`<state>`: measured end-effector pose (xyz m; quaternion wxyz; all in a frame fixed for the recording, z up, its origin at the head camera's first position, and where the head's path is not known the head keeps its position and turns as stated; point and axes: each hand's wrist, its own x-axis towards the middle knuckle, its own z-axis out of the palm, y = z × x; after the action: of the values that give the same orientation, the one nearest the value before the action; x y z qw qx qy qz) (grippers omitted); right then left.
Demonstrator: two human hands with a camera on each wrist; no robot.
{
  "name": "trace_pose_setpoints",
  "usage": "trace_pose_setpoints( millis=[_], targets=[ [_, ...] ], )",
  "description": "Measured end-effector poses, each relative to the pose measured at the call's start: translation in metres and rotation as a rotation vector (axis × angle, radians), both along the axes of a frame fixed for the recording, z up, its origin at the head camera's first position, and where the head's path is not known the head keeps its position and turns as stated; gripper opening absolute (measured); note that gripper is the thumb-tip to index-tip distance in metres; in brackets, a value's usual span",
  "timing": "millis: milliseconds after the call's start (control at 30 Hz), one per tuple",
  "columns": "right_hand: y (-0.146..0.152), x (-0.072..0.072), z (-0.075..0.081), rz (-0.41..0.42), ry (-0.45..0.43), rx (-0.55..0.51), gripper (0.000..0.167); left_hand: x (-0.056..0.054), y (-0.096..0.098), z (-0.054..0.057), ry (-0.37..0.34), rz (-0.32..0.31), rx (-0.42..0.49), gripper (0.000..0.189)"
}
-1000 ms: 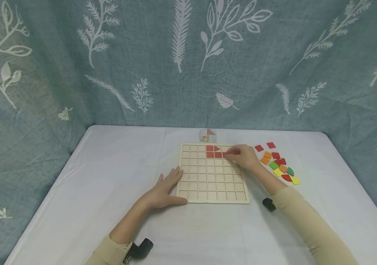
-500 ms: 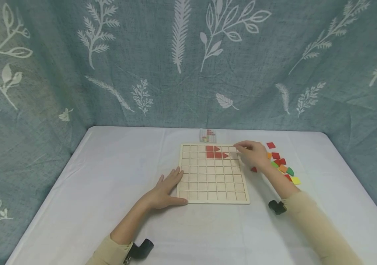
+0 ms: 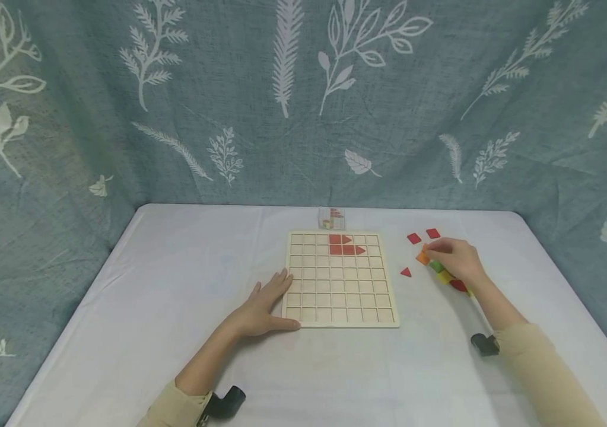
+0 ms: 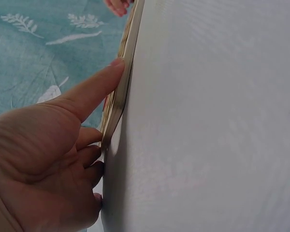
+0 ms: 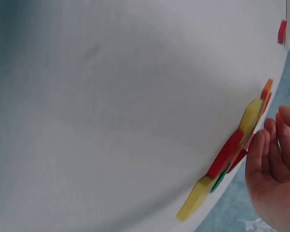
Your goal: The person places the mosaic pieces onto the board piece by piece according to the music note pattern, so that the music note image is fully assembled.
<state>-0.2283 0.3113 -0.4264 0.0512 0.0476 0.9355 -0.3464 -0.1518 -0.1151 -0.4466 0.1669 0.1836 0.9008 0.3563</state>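
Note:
My left hand [image 3: 260, 309] lies spread along the left edge and near-left corner of a wooden grid board [image 3: 337, 286], fingers reaching the side and thumb at the corner. In the left wrist view the thumb [image 4: 99, 87] lies against the board's edge. On the board, red squares [image 3: 336, 249] and two red triangles [image 3: 360, 250] form two rows near the far side. My right hand [image 3: 455, 260] is over the loose coloured tiles, fingertips right at an orange tile [image 3: 422, 258]. In the right wrist view its fingers are loosely bent beside the tiles, with nothing visibly held.
Under and beside the right hand lie green [image 3: 436, 267], yellow [image 3: 444, 277] and red [image 3: 458, 286] tiles, partly hidden. Two red tiles [image 3: 414, 238] lie farther back. A red triangle [image 3: 406, 272] lies right of the board. A small patterned card [image 3: 331, 218] stands behind it.
The right hand has left the red triangle in the board's second row and moved right to the loose tiles. The loose red triangle beside the board now shows fully. The left hand stays put.

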Motion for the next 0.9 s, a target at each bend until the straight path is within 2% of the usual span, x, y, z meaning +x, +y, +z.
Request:
trace_pose_setpoints(
  millis=[200,433,633,767,833,900],
  targets=[
    [0.003,-0.007,-0.003,-0.024,0.048,0.027,0.04,0.0,0.0,0.001,0.006,0.0,0.002,0.098],
    [-0.013,-0.021,-0.006,0.002,0.093,0.045,0.038,0.001,0.001,0.003,-0.001,0.007,0.001,0.098],
    [-0.026,-0.029,-0.006,-0.051,0.091,0.086,0.033,0.003,0.001,0.006,-0.014,0.006,0.014,0.097],
    [-0.03,-0.032,-0.006,-0.057,0.117,0.098,0.031,0.003,0.001,0.006,-0.013,0.011,0.016,0.098],
    [-0.032,-0.032,-0.005,-0.068,0.127,0.078,0.032,0.003,0.0,0.007,-0.012,0.011,0.016,0.098],
    [-0.038,-0.031,-0.003,-0.09,0.117,0.012,0.034,0.002,-0.001,0.007,-0.014,0.012,0.015,0.098]
  ],
)
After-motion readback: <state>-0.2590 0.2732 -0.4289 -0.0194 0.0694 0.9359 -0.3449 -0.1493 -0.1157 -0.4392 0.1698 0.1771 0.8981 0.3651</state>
